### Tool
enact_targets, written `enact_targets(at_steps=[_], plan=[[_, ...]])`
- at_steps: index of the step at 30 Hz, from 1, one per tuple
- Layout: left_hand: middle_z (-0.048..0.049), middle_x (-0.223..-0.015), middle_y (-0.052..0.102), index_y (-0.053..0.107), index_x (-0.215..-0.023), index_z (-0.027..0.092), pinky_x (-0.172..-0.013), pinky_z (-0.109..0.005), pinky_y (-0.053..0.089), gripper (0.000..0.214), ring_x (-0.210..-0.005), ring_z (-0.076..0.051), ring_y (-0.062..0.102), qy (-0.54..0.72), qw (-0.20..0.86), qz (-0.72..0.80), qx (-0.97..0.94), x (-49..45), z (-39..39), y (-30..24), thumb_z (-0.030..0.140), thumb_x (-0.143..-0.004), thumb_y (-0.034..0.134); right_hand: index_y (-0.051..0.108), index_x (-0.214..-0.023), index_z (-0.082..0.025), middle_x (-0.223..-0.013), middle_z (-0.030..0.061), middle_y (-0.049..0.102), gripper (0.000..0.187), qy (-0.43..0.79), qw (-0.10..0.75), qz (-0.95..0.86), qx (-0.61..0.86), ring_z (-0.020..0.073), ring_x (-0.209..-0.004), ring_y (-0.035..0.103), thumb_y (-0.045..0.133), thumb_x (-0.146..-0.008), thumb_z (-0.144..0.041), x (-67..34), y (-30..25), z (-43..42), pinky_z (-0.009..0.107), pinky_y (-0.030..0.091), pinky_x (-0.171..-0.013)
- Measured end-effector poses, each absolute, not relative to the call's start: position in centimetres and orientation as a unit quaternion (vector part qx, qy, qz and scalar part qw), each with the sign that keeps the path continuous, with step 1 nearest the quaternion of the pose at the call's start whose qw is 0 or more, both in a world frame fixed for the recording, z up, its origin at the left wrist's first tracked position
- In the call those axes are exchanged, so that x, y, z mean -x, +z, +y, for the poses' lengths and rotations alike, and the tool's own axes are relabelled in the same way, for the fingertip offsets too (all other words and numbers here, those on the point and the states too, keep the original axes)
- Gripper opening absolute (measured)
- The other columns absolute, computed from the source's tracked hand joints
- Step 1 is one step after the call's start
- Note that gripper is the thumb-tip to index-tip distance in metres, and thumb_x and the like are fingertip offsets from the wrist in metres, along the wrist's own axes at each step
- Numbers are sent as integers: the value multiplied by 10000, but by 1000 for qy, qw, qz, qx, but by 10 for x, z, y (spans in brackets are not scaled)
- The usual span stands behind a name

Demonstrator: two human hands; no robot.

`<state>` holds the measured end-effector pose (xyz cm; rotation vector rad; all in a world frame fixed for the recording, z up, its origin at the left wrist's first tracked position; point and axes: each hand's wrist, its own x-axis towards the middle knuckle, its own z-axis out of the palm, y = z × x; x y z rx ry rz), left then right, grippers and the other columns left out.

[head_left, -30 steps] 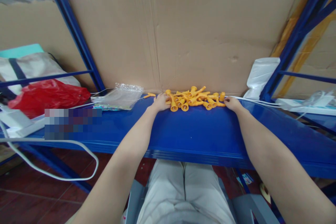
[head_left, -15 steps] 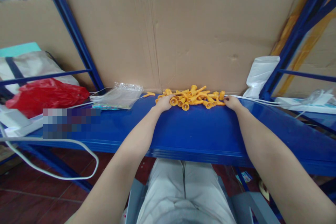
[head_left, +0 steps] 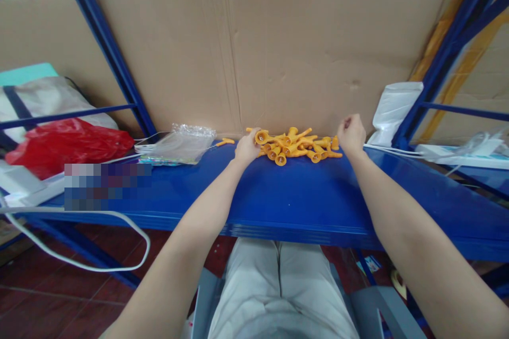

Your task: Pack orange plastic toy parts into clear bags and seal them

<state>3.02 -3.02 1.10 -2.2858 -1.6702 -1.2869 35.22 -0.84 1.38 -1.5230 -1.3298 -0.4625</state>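
Observation:
A heap of several small orange plastic pieces (head_left: 296, 146) lies at the back of a blue shelf (head_left: 278, 196), against a cardboard wall. My left hand (head_left: 246, 147) is at the heap's left end, fingers closed round one orange piece (head_left: 260, 136) raised a little off the shelf. My right hand (head_left: 351, 134) is lifted just above the heap's right end, fingers curled in; whether anything is in them is hidden. One stray orange piece (head_left: 226, 142) lies left of the heap.
Clear plastic bags (head_left: 178, 143) lie left of the heap, a red bag (head_left: 67, 145) farther left. A white bag (head_left: 393, 111) and white cables (head_left: 393, 149) are to the right. Blue rack posts (head_left: 115, 63) stand at both sides. A white cable (head_left: 79, 254) loops below.
My left hand has picked an orange piece up from the heap's left end. My right hand has lifted off the shelf and curled up above the right end.

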Motion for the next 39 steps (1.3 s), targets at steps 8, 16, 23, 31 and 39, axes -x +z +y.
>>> enact_targets(at_steps=[8,16,23,31,39], plan=[[-81,-1118,702,617,-1175,188,-930,-336,486,440,-1070,-223,642,-406,29,-490,771,-39,-37,14,8,-784,524,538,-901,-185,-834,122,623,292,-224,465,-700,493,242,-810,589,297,-956,-341,-282,24,-20,357,415,-736],[-105,-1113,702,382,-1429,196,-925,-374,475,596,-974,-222,671,-370,56,-499,782,-42,-40,16,100,-851,494,558,-971,-164,-881,128,664,432,-194,330,-833,400,252,-847,593,249,-974,-465,-215,26,-55,342,362,-754],[-179,-1397,504,-65,-1523,204,-1002,-500,386,778,-1076,-255,629,-385,60,-445,806,-46,-36,9,156,-892,389,477,-792,-198,-637,21,541,414,-19,341,-834,433,179,-614,520,319,-945,-548,-202,21,-54,282,326,-603],[-156,-1394,506,48,-1527,213,-1043,-436,361,778,-1157,-239,576,-398,8,-416,818,-48,-40,11,116,-847,413,460,-702,-202,-660,-4,538,247,100,418,-803,413,138,-604,473,547,-802,-411,-201,15,-41,267,361,-571],[-108,-1405,490,260,-1486,262,-1052,-418,369,669,-1185,-272,551,-440,-13,-418,794,-40,-43,16,172,-867,496,583,-894,-183,-872,61,658,213,50,466,-785,405,188,-736,557,599,-753,-341,-225,18,-29,314,442,-670]])
